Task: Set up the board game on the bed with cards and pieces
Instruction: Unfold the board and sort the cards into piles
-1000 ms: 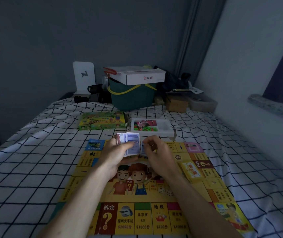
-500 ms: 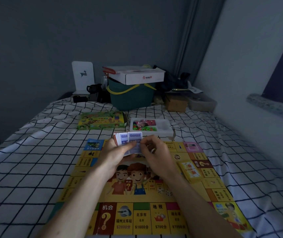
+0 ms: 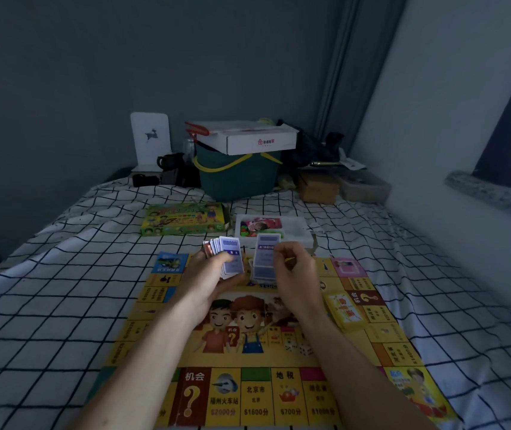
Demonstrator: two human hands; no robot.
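The yellow game board (image 3: 260, 361) lies flat on the checked bed. Above its far half, my left hand (image 3: 214, 274) holds a fanned stack of blue-backed cards (image 3: 228, 256). My right hand (image 3: 294, 274) pinches a second bunch of cards (image 3: 265, 259) just to the right of the fan, a small gap between the two bunches. A yellow card deck (image 3: 342, 308) lies on the board's right side. Beyond the board are the green game box (image 3: 183, 223) and a white tray of pieces (image 3: 297, 232).
A green basket (image 3: 238, 178) with a white carton (image 3: 248, 138) on it stands at the head of the bed. Brown boxes (image 3: 319, 187) and dark items sit beside it. A wall and a sill (image 3: 490, 193) run along the right.
My right hand has drawn a bunch of cards out of the fan and moved it right, so the single stack is now split in two.
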